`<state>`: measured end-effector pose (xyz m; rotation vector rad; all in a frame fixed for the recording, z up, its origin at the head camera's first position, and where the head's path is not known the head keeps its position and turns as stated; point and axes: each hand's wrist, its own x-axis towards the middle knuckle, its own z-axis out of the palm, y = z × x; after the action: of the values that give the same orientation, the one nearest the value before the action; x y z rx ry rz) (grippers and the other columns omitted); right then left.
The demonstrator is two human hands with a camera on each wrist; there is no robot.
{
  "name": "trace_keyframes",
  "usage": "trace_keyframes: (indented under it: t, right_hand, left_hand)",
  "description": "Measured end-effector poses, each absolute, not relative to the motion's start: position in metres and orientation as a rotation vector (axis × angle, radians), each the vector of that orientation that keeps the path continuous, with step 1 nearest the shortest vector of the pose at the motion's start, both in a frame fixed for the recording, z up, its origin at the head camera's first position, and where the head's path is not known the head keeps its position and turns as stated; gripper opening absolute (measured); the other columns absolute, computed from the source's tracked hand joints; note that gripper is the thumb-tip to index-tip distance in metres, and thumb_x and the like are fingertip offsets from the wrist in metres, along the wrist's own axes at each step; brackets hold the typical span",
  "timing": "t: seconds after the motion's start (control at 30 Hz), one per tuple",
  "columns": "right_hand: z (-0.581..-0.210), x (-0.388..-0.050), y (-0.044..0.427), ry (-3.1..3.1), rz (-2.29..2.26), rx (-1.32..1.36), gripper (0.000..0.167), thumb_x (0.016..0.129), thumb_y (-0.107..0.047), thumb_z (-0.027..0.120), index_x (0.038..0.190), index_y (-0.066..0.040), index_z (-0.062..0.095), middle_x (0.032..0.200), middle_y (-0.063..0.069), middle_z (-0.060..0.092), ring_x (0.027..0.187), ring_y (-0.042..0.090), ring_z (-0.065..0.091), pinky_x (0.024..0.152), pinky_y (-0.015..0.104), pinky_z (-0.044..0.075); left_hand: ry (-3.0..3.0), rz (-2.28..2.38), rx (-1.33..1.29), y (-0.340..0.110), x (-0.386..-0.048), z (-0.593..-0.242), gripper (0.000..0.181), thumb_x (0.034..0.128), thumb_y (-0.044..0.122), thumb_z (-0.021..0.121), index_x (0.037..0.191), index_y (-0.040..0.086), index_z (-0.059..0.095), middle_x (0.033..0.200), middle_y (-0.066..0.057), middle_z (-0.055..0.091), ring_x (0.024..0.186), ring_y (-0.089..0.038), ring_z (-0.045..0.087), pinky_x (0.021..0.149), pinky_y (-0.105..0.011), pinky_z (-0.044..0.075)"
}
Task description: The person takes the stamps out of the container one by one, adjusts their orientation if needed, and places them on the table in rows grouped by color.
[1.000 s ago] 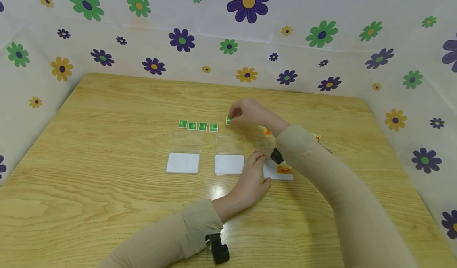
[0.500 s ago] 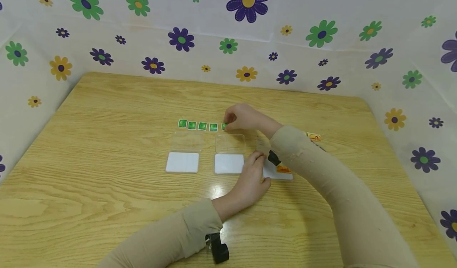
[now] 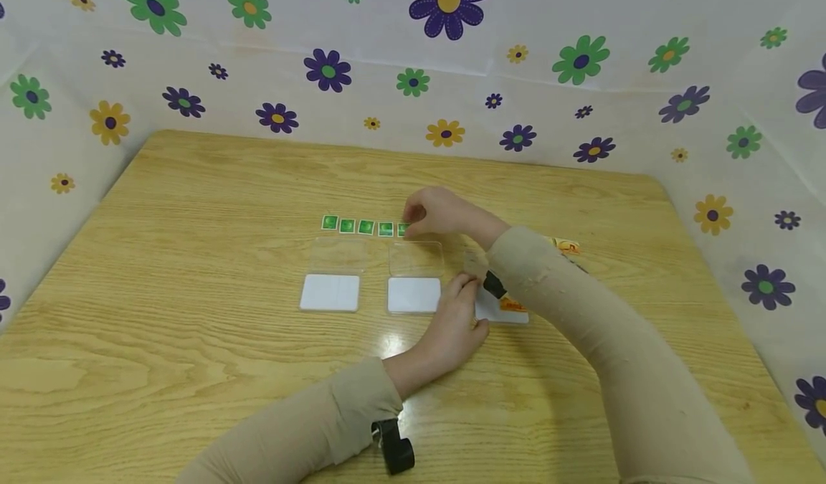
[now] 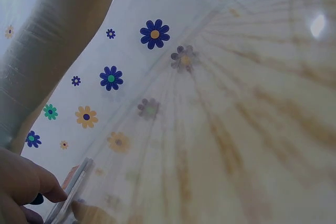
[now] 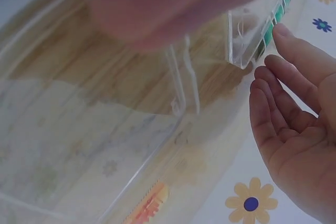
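Several small green stamps (image 3: 366, 227) lie in a row towards the back of the table. My right hand (image 3: 440, 211) has its fingertips on the rightmost green stamp (image 3: 402, 229), partly covering it. In the right wrist view that hand (image 5: 299, 114) has curled fingers beside the green row. My left hand (image 3: 449, 330) holds the left side of the right-hand plastic case (image 3: 493, 313), which has a white base and an orange stamp (image 3: 513, 305) on it. A fingertip of the left hand (image 4: 26, 184) touches the case edge in the left wrist view.
Two more open cases with white bases, the left case (image 3: 330, 292) and the middle case (image 3: 414, 295), have clear lids folded back. Beyond my right sleeve (image 3: 581, 312) lie orange stamps (image 3: 568, 246), partly hidden. A flower-patterned cloth (image 3: 381, 32) rises behind the wooden table (image 3: 193, 254).
My right hand has brought the green stamp left and slightly nearer, up to the end of the row. The left hand has stayed on the right-hand case.
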<state>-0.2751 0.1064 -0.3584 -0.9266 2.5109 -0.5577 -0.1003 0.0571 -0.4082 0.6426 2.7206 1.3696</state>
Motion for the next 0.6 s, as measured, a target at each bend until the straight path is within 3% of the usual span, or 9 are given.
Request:
trace_keyframes:
  t: [0.6]
  right_hand:
    - [-0.339, -0.237, 0.189, 2.578, -0.803, -0.898, 0.02, 0.087, -0.012, 0.071, 0.103, 0.0, 0.069, 0.1, 0.01, 0.066, 0.091, 0.024, 0.058, 0.081, 0.039, 0.052]
  left_hand:
    - [2.724, 1.35, 0.61, 0.06, -0.1, -0.409, 0.056, 0.083, 0.002, 0.066, 0.133, -0.011, 0.044, 0.138, -0.019, 0.039, 0.132, -0.03, 0.034, 0.111, -0.035, 0.029]
